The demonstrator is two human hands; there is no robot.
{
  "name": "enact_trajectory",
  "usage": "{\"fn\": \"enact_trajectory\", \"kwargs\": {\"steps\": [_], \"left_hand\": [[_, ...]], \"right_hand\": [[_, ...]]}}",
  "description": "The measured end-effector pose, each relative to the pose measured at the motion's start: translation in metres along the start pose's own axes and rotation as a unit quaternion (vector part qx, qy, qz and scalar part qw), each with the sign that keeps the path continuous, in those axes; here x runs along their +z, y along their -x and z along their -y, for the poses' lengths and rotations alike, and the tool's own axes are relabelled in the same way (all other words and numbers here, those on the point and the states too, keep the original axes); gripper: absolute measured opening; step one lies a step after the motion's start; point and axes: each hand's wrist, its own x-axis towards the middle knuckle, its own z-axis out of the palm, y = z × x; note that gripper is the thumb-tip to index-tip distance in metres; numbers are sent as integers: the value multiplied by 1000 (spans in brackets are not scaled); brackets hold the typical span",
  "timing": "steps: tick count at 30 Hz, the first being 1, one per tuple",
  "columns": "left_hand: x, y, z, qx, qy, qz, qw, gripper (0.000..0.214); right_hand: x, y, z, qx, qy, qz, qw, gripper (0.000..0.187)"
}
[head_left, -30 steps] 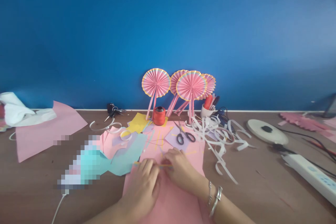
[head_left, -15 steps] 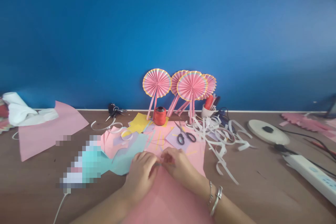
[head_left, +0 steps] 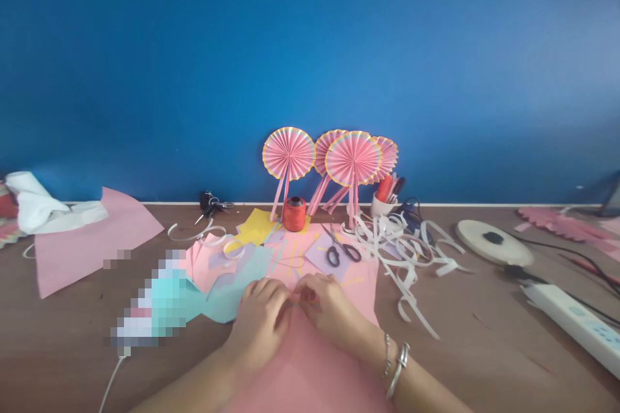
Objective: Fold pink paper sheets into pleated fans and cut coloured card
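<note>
Pink paper (head_left: 305, 368) under both hands (head_left: 259, 326) (head_left: 334, 313)

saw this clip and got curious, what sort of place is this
A paper-craft table, it seems: pink paper fans stand by the wall, scissors lie on lilac paper, and white paper strips curl beside them.

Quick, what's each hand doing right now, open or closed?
Left hand: closed on a small item, too small to identify.
Right hand: closed on it too.
</note>
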Motion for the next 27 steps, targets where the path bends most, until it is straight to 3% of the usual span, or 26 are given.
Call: {"fn": "enact_trajectory", "kwargs": {"steps": [6,13,27], "left_hand": [[0,0,1,-21,-1,-13,1000,16],[-1,0,0,-1,21,-21,1000,19],[-1,-1,2,-42,25,-16,999,12]], "right_hand": [[-3,0,3,-2,12,-7,1000,30],[-2,0,2,-15,13,-10,1000,28],[2,3,4,-112,110,-31,987,23]]}}
